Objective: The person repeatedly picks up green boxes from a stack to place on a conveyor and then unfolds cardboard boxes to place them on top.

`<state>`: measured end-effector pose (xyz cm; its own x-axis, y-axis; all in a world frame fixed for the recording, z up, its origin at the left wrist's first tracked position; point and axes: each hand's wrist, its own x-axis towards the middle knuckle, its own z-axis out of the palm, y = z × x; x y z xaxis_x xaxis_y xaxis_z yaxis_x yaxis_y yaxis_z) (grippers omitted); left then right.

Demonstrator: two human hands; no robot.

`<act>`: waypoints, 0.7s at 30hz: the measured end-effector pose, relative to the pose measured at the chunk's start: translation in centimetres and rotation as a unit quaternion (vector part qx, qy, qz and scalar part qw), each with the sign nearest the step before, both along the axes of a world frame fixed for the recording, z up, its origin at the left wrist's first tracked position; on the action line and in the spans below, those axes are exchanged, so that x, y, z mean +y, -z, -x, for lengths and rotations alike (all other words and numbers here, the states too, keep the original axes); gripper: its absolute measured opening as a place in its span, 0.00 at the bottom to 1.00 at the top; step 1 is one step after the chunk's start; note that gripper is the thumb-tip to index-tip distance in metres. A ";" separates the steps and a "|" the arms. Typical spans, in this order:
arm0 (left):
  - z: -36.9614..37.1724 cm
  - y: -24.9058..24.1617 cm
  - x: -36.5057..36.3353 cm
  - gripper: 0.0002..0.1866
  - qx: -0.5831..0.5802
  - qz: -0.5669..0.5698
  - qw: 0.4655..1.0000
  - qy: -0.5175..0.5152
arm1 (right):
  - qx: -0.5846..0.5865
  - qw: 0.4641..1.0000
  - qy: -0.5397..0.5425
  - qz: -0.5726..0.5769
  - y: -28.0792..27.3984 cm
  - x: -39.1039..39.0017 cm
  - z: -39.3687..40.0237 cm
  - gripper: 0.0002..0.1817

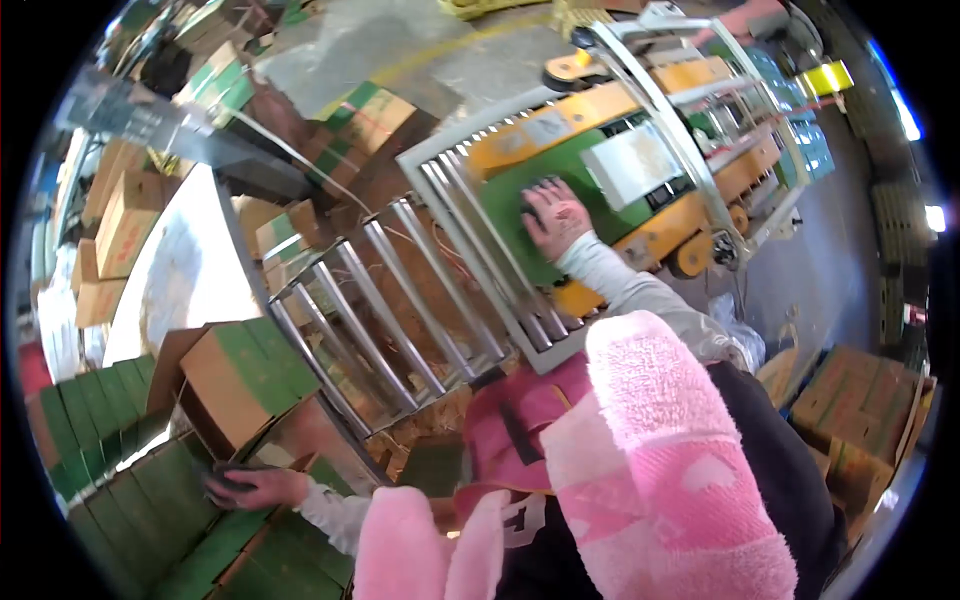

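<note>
My right hand (557,218) lies with its fingers spread on the top of a green carton (515,230) inside an orange-sided carton sealing machine (640,150). Its fingertips look dark, as if covered. Lower left, my left hand (258,487) reaches out with stretched, dark-covered fingers over a row of green cartons (150,510). Whether those fingers touch a carton is blurred. Just above that hand stands a brown and green carton (235,380) with a raised flap. Pink fluffy fabric (680,450) hides part of my body and right arm.
A roller conveyor (380,300) with metal rollers leads up to the machine. More cartons (365,125) lie behind it, with others stacked at the left (130,220). Brown boxes (850,410) stand at the right. A pink padded seat (510,420) is close to me.
</note>
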<state>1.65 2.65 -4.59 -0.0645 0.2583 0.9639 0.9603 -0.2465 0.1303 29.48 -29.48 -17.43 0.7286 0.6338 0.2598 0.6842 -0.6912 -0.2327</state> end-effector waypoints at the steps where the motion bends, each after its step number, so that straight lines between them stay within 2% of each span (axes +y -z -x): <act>1: 3.1 1.0 3.8 0.12 0.033 0.035 0.997 0.066 | 0.099 0.992 -0.034 -0.077 -0.7 4.5 1.4 0.22; 2: 6.3 2.0 7.2 0.12 0.069 0.070 0.986 0.134 | 0.258 0.946 -0.035 -0.194 -1.9 10.5 4.5 0.25; 3: 8.8 2.8 10.0 0.12 0.105 0.105 0.968 0.202 | 0.392 0.886 -0.047 -0.243 0.7 17.3 7.1 0.31; 4: 10.1 3.3 11.4 0.12 0.139 0.139 0.943 0.270 | 0.583 0.789 -0.019 -0.191 0.0 24.5 9.3 0.43; 6: 8.1 0.6 11.0 0.13 0.043 0.116 0.943 0.310 | 0.693 0.678 -0.017 -0.242 0.7 35.0 15.8 0.46; 7: 6.3 -0.5 10.1 0.15 -0.004 0.106 0.936 0.335 | 0.719 0.640 0.001 -0.270 0.6 38.6 18.8 0.47; 8: 5.1 -0.6 7.8 0.15 -0.003 0.133 0.912 0.387 | 0.730 0.616 0.021 -0.295 0.3 40.7 20.9 0.49; 9: 4.3 -0.9 4.5 0.15 -0.001 0.161 0.885 0.437 | 0.717 0.613 0.032 -0.330 0.0 40.8 21.2 0.51; 11: 3.3 -3.7 -2.4 0.15 0.251 0.193 0.849 0.423 | 0.648 0.635 0.005 -0.420 -0.8 35.5 18.0 0.55; 12: 2.5 -5.5 -5.9 0.19 0.299 0.240 0.824 0.418 | 0.604 0.646 -0.022 -0.466 -1.2 31.5 15.5 0.58; 13: 2.2 -6.6 -7.9 0.22 0.281 0.298 0.788 0.459 | 0.572 0.695 0.002 -0.436 -1.8 26.5 12.1 0.58; 14: 1.9 -6.7 -8.3 0.22 0.336 0.324 0.774 0.427 | 0.541 0.737 0.029 -0.406 -2.6 21.2 9.1 0.58; 15: 1.3 -6.4 -8.5 0.21 0.390 0.350 0.756 0.392 | 0.622 0.658 0.017 -0.425 -4.1 16.4 6.0 0.55; 16: 0.4 -5.6 -8.7 0.21 0.439 0.374 0.737 0.353 | 0.650 0.620 0.031 -0.438 -1.8 12.3 3.1 0.51; 17: -0.7 -2.1 -8.3 0.21 0.393 0.468 0.657 0.441 | 0.696 0.537 0.065 -0.473 -1.7 8.7 1.8 0.47; 18: -2.1 2.5 -8.1 0.22 0.336 0.551 0.561 0.518 | 0.636 0.608 0.069 -0.470 2.5 5.3 0.2 0.46; 20: -5.9 8.1 -10.3 0.21 0.361 0.523 0.562 0.530 | 0.722 0.506 0.147 -0.449 7.5 -0.9 -3.2 0.38; 21: -8.2 9.6 -11.6 0.23 0.387 0.510 0.541 0.545 | 0.653 0.640 0.144 -0.378 6.7 -2.4 -4.1 0.35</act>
<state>9.83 -8.99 -14.20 0.9833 0.1590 -0.0880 0.1810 -0.9004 0.3956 33.59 -31.88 -24.13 0.6952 0.4780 -0.5369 -0.5663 -0.0958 -0.8186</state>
